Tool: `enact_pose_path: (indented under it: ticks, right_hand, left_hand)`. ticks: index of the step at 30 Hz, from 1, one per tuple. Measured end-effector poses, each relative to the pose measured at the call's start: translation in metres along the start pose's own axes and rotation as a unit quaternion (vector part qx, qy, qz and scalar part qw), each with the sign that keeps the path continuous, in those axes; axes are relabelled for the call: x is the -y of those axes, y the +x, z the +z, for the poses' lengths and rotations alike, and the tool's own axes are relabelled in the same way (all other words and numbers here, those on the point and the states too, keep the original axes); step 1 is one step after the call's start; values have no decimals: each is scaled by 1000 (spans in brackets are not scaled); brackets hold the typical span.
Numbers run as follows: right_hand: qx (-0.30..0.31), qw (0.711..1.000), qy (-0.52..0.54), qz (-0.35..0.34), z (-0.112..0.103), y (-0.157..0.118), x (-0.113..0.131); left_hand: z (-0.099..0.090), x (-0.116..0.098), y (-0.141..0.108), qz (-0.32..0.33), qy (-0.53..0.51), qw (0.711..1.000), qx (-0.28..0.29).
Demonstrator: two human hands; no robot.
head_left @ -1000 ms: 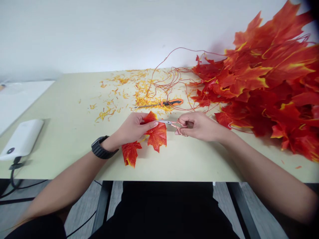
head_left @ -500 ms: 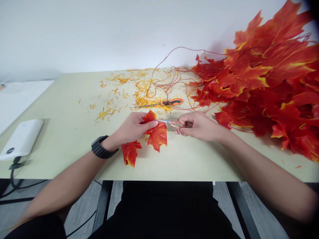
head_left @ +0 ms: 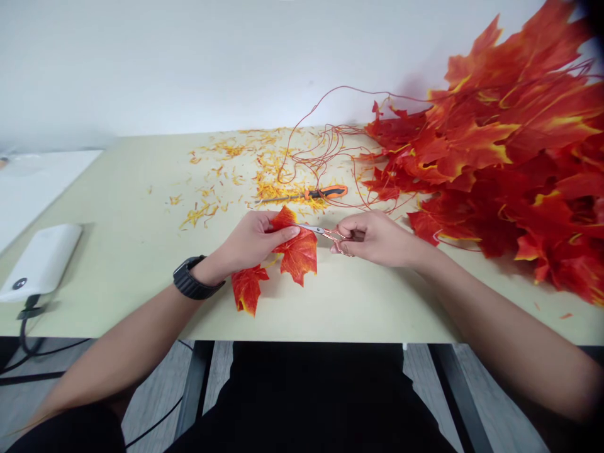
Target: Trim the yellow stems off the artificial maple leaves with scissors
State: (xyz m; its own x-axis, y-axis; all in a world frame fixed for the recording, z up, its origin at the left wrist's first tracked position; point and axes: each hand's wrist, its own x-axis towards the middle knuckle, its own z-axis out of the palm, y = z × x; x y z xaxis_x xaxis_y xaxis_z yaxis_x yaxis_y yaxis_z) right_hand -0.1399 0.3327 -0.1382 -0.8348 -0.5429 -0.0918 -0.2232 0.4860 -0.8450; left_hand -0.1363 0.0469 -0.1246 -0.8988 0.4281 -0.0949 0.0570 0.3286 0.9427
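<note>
Between its thumb and fingers, my left hand point(head_left: 255, 242) pinches a red-orange leaf piece point(head_left: 300, 257) with yellow edges. A smaller red leaf point(head_left: 247, 289) hangs below that hand, near the front of the table. My right hand point(head_left: 370, 238) has its fingers in the handles of small rose-gold scissors point(head_left: 321, 231). The scissors point left, and their blades lie at the leaf's upper part, close to my left thumb. Whether the blades are fully closed is too small to tell.
An orange-and-black screwdriver point(head_left: 325, 192) lies among yellow clippings point(head_left: 271, 182) beyond my hands. Thin red cord point(head_left: 325, 151) runs to a big heap of red leaves point(head_left: 495, 151) at right. A white power bank point(head_left: 44, 261) with a cable sits left on the table point(head_left: 127, 251).
Both hands, the leaf and the scissors hold almost the same place. The view has shifted very slightly.
</note>
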Motion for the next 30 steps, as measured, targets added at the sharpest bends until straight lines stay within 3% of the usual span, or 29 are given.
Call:
enact_pose_path:
  ticks: [16, 30]
  right_hand:
    - [-7, 998, 65, 6, 9, 2, -2]
    - [-46, 998, 32, -5, 22, 8, -2]
  left_hand:
    - [4, -2, -2, -7, -62, 998, -26]
    - [8, 4, 0, -12, -107, 993, -45]
